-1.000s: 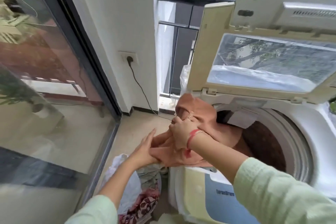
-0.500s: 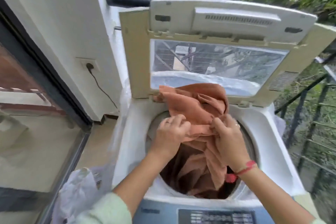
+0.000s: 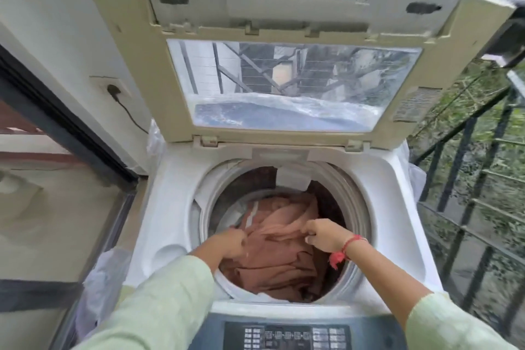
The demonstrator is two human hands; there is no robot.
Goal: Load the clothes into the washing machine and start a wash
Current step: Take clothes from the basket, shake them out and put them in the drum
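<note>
Both arms in loose pale mint-green sleeves (image 3: 159, 301), pushed up short of the wrists. Red thread bracelet (image 3: 348, 246) just behind the right hand (image 3: 324, 234), tassel dangling below.

Wall socket (image 3: 112, 87) with black plug, glass sliding door (image 3: 42, 207), dark balcony railing (image 3: 466, 179), greenery (image 3: 483, 111) beyond.

1. One view only, worn on the person's head, looking forward and steeply down into the washing machine (image 3: 170, 224) from close above its front edge.
2. The control panel (image 3: 287, 337) sits at the bottom edge, right under the camera; the raised lid (image 3: 284, 71) fills the top, facing the lens.
3. Wide-angle bend: the wall (image 3: 56, 8) curves off left, the railing (image 3: 466, 179) off right.
4. Both sleeves enter from the bottom corners.
</note>
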